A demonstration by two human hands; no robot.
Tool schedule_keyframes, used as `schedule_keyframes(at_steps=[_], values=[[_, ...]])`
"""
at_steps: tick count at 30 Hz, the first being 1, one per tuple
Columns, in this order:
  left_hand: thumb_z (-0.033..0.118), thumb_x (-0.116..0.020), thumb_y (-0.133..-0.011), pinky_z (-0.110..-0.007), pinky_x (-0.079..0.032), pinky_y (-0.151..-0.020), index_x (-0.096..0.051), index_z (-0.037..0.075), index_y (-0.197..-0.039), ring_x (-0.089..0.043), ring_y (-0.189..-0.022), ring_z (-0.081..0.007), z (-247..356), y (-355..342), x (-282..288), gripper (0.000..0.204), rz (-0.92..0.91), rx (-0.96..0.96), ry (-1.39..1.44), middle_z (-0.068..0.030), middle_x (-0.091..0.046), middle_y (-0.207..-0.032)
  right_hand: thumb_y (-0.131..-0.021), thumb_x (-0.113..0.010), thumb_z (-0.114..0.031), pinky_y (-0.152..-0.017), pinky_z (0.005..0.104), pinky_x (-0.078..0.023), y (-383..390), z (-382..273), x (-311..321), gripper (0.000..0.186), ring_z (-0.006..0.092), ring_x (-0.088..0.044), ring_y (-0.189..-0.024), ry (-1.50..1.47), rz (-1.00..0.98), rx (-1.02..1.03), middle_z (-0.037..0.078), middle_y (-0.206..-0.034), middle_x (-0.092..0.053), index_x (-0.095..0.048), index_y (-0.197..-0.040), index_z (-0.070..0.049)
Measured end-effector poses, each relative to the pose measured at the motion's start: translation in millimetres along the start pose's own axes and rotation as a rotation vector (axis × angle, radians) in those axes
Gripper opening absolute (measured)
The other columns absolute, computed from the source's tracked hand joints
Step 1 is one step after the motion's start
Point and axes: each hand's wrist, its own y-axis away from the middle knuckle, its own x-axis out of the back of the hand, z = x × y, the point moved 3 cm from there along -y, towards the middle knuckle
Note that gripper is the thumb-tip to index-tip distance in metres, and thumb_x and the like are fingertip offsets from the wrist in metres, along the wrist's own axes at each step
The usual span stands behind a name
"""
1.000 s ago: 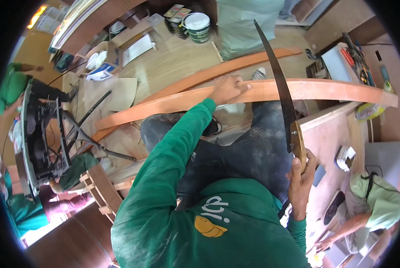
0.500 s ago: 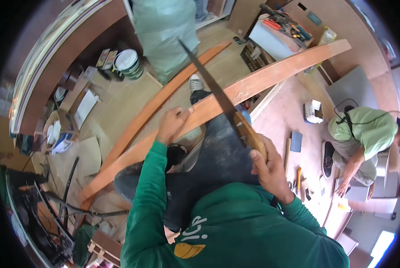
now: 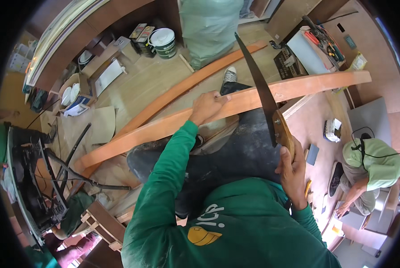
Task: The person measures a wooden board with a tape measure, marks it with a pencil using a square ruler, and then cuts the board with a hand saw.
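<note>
While the left hand (image 3: 207, 107) is clamped on the far edge of a long, reddish-orange wooden board (image 3: 316, 87), some of its fingers hidden from this view, the right hand (image 3: 294, 172) is closed around the light-brown wooden handle (image 3: 285, 134) of a handsaw with a long, dark, tapering blade (image 3: 259, 80). The board stretches across the person's dark, dusty trousers (image 3: 253, 147), to the left of the saw and beyond it to the right. The blade slants up and away over the board, its tip past the far edge; whether its teeth touch the wood cannot be told. On the floor beyond lies a second orange-brown wooden board (image 3: 177, 96), near a grey-and-white sneaker (image 3: 230, 75). Farther off stand a dark green bucket with a white lid (image 3: 164, 44) and a bulky, pale green plastic sack (image 3: 210, 33). At the right, a co-worker in a light green shirt (image 3: 378, 158) crouches, well apart from the saw.
</note>
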Motion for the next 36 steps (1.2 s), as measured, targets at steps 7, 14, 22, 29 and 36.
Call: schedule_keyframes(at_steps=[7, 14, 22, 29, 36], values=[[0.066, -0.067, -0.093, -0.052, -0.05, -0.076, -0.072, 0.002, -0.088, -0.069, -0.082, -0.0399, -2.1, -5.8, 23.3, 0.064, 0.164, -0.042, -0.032, -0.0216, -0.072, -0.084, -0.11, -0.062, -0.03, -0.056, 0.0249, -0.046, 2.9, 1.9, 6.4, 0.052, 0.0071, -0.055, -0.062, -0.029, -0.011, -0.015, 0.001, -0.078, -0.06, -0.051, -0.15, 0.0], [0.063, -0.07, -0.092, -0.051, -0.05, -0.07, -0.073, 0.004, -0.087, -0.069, -0.075, -0.0377, -24.3, -0.2, 59.9, 0.06, 0.31, -0.026, 0.014, -0.0201, -0.071, -0.077, -0.11, -0.06, -0.026, -0.058, 0.0264, -0.049, 3.7, 9.1, 17.0, 0.049, 0.0073, -0.056, -0.063, -0.072, -0.067, 0.055, 0.001, -0.079, -0.061, -0.05, -0.151, -0.002], [0.063, -0.07, -0.093, -0.048, -0.049, -0.067, -0.073, 0.004, -0.085, -0.065, -0.066, -0.0336, -60.3, -18.2, 57.0, 0.06, 0.364, 0.043, 0.005, -0.0167, -0.069, -0.071, -0.109, -0.062, -0.021, -0.063, 0.0309, -0.049, -10.4, 17.9, 6.6, 0.045, 0.0111, -0.058, -0.065, -0.042, -0.113, 0.164, 0.006, -0.08, -0.063, -0.052, -0.148, -0.002], [0.065, -0.067, -0.094, -0.05, -0.05, -0.072, -0.071, 0.005, -0.088, -0.068, -0.077, -0.0377, -95.3, -39.4, 18.4, 0.061, 0.318, 0.066, 0.002, -0.0189, -0.07, -0.077, -0.109, -0.062, -0.022, -0.066, 0.0314, -0.05, -20.0, 5.5, -7.7, 0.045, 0.0121, -0.061, -0.07, -0.038, -0.174, 0.058, 0.008, -0.083, -0.065, -0.053, -0.147, -0.002], [0.071, -0.06, -0.096, -0.055, -0.051, -0.077, -0.068, 0.006, -0.09, -0.07, -0.087, -0.0425, -108.6, -40.2, -0.3, 0.066, 0.286, 0.09, -0.073, -0.0208, -0.072, -0.085, -0.107, -0.065, -0.023, -0.076, 0.0301, -0.052, -56.5, 7.6, -24.0, 0.044, 0.0121, -0.062, -0.079, 0.1, -0.198, 0.081, 0.01, -0.092, -0.069, -0.056, -0.145, -0.002]])
